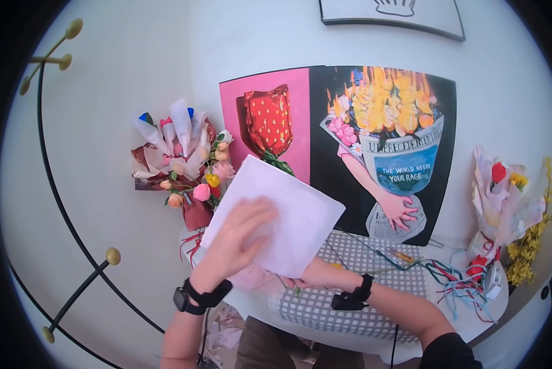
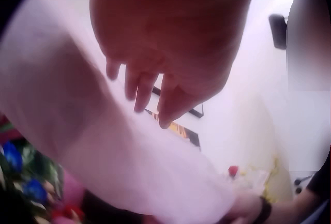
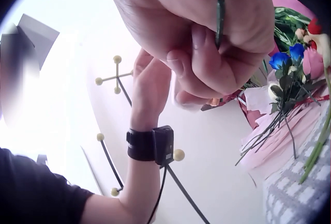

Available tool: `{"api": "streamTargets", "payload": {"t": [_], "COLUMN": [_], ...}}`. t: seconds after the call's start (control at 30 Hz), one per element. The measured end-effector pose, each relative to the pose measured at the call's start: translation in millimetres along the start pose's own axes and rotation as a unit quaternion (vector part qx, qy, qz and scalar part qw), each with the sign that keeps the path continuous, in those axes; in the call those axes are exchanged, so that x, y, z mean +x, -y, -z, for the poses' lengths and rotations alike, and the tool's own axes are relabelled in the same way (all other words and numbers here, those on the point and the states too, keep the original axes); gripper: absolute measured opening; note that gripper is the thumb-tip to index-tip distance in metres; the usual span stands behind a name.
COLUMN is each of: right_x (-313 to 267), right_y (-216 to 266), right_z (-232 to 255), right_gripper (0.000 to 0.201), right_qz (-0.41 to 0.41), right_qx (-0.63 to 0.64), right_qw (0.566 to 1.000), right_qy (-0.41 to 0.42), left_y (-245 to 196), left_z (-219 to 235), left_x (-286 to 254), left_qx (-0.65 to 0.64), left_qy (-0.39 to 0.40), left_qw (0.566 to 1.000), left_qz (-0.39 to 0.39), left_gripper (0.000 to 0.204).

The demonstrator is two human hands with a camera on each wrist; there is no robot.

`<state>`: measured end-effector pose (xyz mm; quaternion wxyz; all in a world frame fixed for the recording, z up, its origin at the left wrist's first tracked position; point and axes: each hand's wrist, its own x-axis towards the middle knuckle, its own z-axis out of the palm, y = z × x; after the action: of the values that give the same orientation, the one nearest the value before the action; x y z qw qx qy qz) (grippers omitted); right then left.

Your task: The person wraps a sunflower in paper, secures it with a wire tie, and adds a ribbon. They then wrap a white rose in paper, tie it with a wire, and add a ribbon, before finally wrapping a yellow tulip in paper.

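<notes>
A large pale pink-white sheet of wrapping paper [image 1: 288, 215] stands tilted in front of me. My left hand [image 1: 239, 237] is spread over its face, fingers straight and slightly blurred. In the left wrist view the straight fingers [image 2: 145, 87] lie beside the paper [image 2: 145, 167]. My right hand [image 1: 319, 275] grips the paper's lower end. Seen from the right wrist, that hand [image 3: 207, 43] is curled round a green stem [image 3: 221, 22], whose end pokes out of the fist. Whatever the stem carries is hidden.
A wrapped bouquet [image 1: 196, 160] stands on the left, another [image 1: 503, 190] on the right. Two flower pictures [image 1: 405, 154] lean against the wall. Tangled ribbons [image 1: 454, 277] lie on the checked tablecloth [image 1: 350, 301]. A black rack [image 1: 67, 209] stands far left.
</notes>
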<state>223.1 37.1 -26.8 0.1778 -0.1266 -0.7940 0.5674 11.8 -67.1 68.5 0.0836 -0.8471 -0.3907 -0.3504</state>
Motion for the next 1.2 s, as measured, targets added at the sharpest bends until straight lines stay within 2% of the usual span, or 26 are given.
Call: {"api": "streamTargets", "payload": {"t": [0.03,0.07,0.1,0.17,0.2,0.23,0.27,0.3,0.37,0.4,0.47,0.57,0.67,0.73,0.77,0.83,0.87,0.93,0.97,1.03,1.07,1.13,1.2], "right_x": [-0.2,-2.3,-6.1,-8.4,-7.9,-7.5,-7.9,-9.4,-9.7,-7.5,-8.3,-14.9,-17.7,-16.6,-17.4,-19.3,-19.3,-17.7,-15.4,-8.2,-5.6,-2.9,-1.4], "right_y": [1.5,6.0,13.1,15.3,14.0,13.4,15.1,18.1,15.6,10.2,10.9,23.3,28.0,23.4,24.9,29.8,29.2,24.7,19.1,3.4,-3.5,-10.2,-6.8], "right_z": [3.0,3.9,3.6,4.8,5.1,5.8,6.7,7.3,8.1,9.3,8.6,8.3,9.4,8.5,8.1,7.2,8.4,11.5,13.5,18.0,18.4,17.0,17.6], "right_gripper": [0.023,0.023,0.024,0.025,0.026,0.027,0.027,0.027,0.028,0.028,0.028,0.027,0.029,0.034,0.034,0.034,0.034,0.032,0.032,0.031,0.031,0.030,0.031], "right_qz": [-0.045,-0.042,-0.037,-0.029,-0.026,-0.022,-0.020,-0.038,-0.053,-0.059,-0.058,-0.020,-0.028,0.071,0.075,0.027,0.030,-0.049,-0.047,-0.045,-0.044,0.011,-0.004], "right_qx": [0.061,0.069,0.088,0.113,0.117,0.119,0.123,0.116,0.112,0.111,0.115,0.126,0.084,0.016,0.020,0.129,0.131,0.284,0.286,0.395,0.396,0.368,0.334], "right_qw": [0.996,0.996,0.995,0.992,0.991,0.991,0.990,0.990,0.989,0.988,0.986,0.985,0.989,0.988,0.988,0.979,0.979,0.947,0.947,0.897,0.897,0.907,0.916], "right_qy": [0.036,0.031,0.040,0.043,0.053,0.063,0.061,0.070,0.077,0.095,0.108,0.114,0.116,0.139,0.134,0.156,0.153,0.143,0.142,0.193,0.194,0.206,0.221], "left_y": [-9.6,-12.8,-8.0,3.6,8.3,12.7,16.9,20.6,23.6,21.6,18.4,25.5,22.1,35.7,41.4,43.4,43.2,42.2,41.8,43.6,44.4,42.0,42.1], "left_z": [12.9,21.2,24.1,30.4,37.5,46.3,54.4,60.9,67.2,63.3,52.4,55.4,55.3,50.4,48.0,46.7,47.3,49.0,49.6,53.1,54.5,56.0,57.9], "left_x": [1.4,1.8,0.6,-2.9,-5.0,-7.9,-10.4,-14.4,-23.2,-23.7,-22.0,-25.3,-20.5,-24.1,-25.1,-25.3,-25.1,-25.0,-25.5,-28.7,-29.7,-29.4,-30.3], "left_qx": [0.120,0.238,0.236,0.134,0.133,-0.007,-0.146,-0.145,-0.168,-0.165,-0.197,-0.151,-0.113,-0.133,-0.156,-0.157,-0.161,-0.171,-0.185,-0.203,-0.222,-0.226,-0.231], "left_qy": [-0.064,-0.127,-0.119,-0.290,-0.284,-0.222,-0.154,-0.149,-0.020,-0.014,-0.074,-0.063,-0.048,-0.050,-0.059,-0.059,-0.065,-0.079,-0.096,-0.102,-0.109,-0.112,-0.116], "left_qw": [0.991,0.963,0.964,0.935,0.937,0.953,0.942,0.944,0.908,0.909,0.912,0.924,0.923,0.922,0.918,0.919,0.918,0.918,0.915,0.912,0.908,0.907,0.905], "left_qz": [0.012,0.022,0.017,0.156,0.154,0.208,0.259,0.259,0.384,0.383,0.351,0.346,0.365,0.361,0.359,0.357,0.357,0.350,0.345,0.341,0.337,0.337,0.337], "left_gripper": [0.060,0.057,0.057,0.054,0.054,0.048,0.043,0.043,0.036,0.036,0.036,0.036,0.037,0.038,0.038,0.038,0.038,0.039,0.039,0.039,0.040,0.040,0.040]}}
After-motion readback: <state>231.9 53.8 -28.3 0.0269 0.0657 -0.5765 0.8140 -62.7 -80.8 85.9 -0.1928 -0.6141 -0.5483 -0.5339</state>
